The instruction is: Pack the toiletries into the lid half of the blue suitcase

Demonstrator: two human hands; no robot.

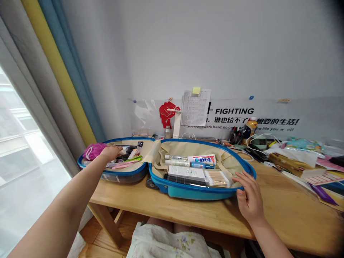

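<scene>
A blue suitcase lies spread in two halves on the wooden table. My left hand reaches into its left half, fingers stretched over a jumble of small items, beside a purple bundle. Under those fingers the contact is partly hidden. With fingers over the rim and thumb outside, my right hand holds the right half's near corner. That half contains a toothpaste box, a blue tube, a white bottle, a white box and a pack of cotton swabs. Pink and green slim items lie at left.
Behind the suitcase stand a white lamp and a small jar. An orange-labelled bottle, a pen holder and a gold pouch crowd the table's right side. Curtains hang at left.
</scene>
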